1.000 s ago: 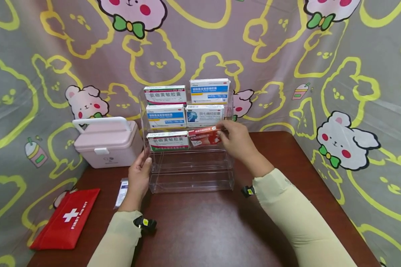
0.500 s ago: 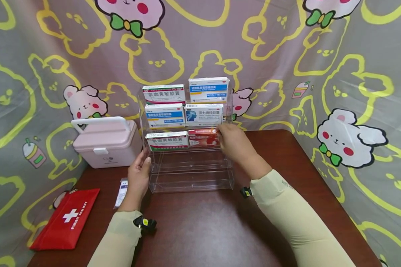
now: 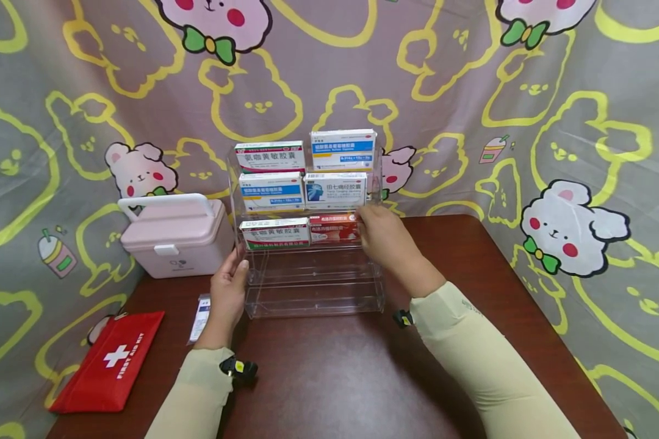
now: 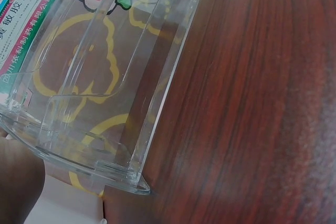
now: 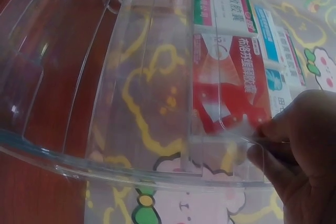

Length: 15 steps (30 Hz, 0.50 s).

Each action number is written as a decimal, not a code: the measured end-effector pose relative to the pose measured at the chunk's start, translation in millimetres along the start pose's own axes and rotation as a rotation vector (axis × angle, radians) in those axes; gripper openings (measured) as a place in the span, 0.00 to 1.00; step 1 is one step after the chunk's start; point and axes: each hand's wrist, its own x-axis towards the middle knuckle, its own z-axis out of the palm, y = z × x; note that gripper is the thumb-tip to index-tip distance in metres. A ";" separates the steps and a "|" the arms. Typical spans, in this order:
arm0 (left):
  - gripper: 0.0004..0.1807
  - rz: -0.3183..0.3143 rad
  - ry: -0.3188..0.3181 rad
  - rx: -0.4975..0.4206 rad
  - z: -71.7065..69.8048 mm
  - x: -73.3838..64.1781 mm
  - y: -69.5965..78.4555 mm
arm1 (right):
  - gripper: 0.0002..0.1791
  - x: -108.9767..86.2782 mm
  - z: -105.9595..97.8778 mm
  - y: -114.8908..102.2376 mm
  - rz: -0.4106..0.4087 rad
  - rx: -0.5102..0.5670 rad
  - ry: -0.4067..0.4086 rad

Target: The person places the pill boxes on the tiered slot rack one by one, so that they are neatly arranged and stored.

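A clear acrylic tiered rack point(image 3: 314, 299) stands on the table with medicine boxes on its upper three tiers. My left hand point(image 3: 229, 291) grips the rack's left side, thumb in front; in the left wrist view only part of that hand shows at the lower left. The red medicine box point(image 3: 334, 230) lies in the third tier, right of a white and green medicine box point(image 3: 274, 234). At the red box's right end is my right hand point(image 3: 387, 238), its fingers curled. The right wrist view shows its thumb and finger point(image 5: 273, 129) pinching that end of the box.
Behind the left forearm stands a pink lidded case point(image 3: 178, 238) with a white handle. A red first aid pouch point(image 3: 110, 363) and a small white packet point(image 3: 200, 318) lie at the left. Patterned cloth point(image 3: 445, 73) surrounds the table point(image 3: 307, 378).
The red box has gone from tilted to level in the third tier. My right hand has shifted slightly down with it, then stayed at its right end. The left hand has kept its place.
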 end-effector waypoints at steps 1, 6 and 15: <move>0.27 0.000 -0.001 -0.001 0.1 -0.2 0.0 | 0.07 -0.4 -0.2 -0.3 -0.001 0.003 0.004; 0.28 -0.012 0.004 -0.003 0.5 -1.2 -0.8 | 0.11 -8.3 -4.5 -0.7 0.012 0.013 0.046; 0.28 0.003 -0.010 0.052 -0.7 -1.4 3.7 | 0.16 -43.7 -16.5 12.8 0.079 0.036 0.182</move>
